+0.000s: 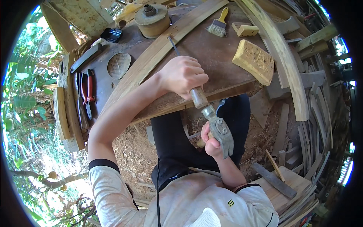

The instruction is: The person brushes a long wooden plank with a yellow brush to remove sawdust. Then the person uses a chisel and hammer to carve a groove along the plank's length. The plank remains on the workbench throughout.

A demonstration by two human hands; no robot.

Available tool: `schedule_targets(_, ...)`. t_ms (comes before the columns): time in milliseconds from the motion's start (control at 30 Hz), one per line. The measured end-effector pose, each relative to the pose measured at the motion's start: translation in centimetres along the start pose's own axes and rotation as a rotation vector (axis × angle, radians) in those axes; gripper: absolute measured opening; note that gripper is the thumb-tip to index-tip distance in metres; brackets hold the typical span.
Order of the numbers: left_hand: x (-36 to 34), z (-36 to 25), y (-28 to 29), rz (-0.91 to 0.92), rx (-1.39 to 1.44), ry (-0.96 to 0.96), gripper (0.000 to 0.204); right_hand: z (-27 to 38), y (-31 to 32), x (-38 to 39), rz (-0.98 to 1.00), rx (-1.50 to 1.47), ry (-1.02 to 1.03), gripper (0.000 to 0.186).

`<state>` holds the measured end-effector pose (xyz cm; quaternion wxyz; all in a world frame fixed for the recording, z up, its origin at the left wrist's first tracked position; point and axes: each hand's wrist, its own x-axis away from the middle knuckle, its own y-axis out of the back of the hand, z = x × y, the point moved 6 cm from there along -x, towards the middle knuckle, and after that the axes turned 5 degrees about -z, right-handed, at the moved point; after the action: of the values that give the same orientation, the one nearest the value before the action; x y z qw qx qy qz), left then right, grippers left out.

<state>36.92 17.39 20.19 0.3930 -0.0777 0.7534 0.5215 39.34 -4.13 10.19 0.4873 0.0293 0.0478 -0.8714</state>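
Note:
My left hand (185,75) is closed around a chisel (198,97); its thin metal blade points away and its tip is at a long curved wooden plank (151,56) on the workbench. The butt of its wooden handle sticks out toward me below the fist. In my right hand (212,143) is a claw hammer (221,132), held close under its head. The hammer's striking face lies right at the chisel's butt; I cannot tell whether they touch. Most of the hammer's handle is hidden.
On the workbench (208,66) lie a brush (219,24), a yellowish wood block (255,61), a smaller block (245,29), red-handled pliers (87,87) and a round wooden piece (152,22). A long curved timber (281,45) rests at right. Wood strips (315,109) pile beyond; shavings cover the ground.

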Motion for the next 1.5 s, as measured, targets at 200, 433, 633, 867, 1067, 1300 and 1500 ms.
schedule_targets(200,0.7,-0.1,1.6,-0.166,-0.031,-0.04,0.035,0.2,0.2,0.0,0.052,-0.142,-0.136,0.088)
schedule_targets(433,-0.3,-0.1,-1.4,0.269,-0.072,0.006,0.037,0.2,0.1,0.0,0.041,-0.154,-0.163,0.088)
schedule_targets(633,-0.7,-1.2,2.1,-0.263,-0.078,-0.049,0.044,0.2,0.4,0.1,0.005,-0.195,-0.186,0.088)
schedule_targets(867,-0.2,-1.6,3.9,-0.465,-0.031,0.006,0.044,0.8,0.6,-0.2,-0.018,-0.214,-0.172,0.087)
schedule_targets(1067,-0.1,-0.7,6.1,-0.521,0.062,0.156,0.03,0.8,0.4,-0.3,-0.015,-0.223,-0.171,0.086)
schedule_targets(1300,0.5,-0.9,5.9,-0.443,0.103,0.124,0.029,3.6,0.0,-0.8,0.015,0.018,0.292,0.07)
schedule_targets(1500,1.1,-0.8,5.9,-0.462,0.104,0.102,0.028,13.9,-4.8,-1.8,0.216,0.348,0.867,0.029)
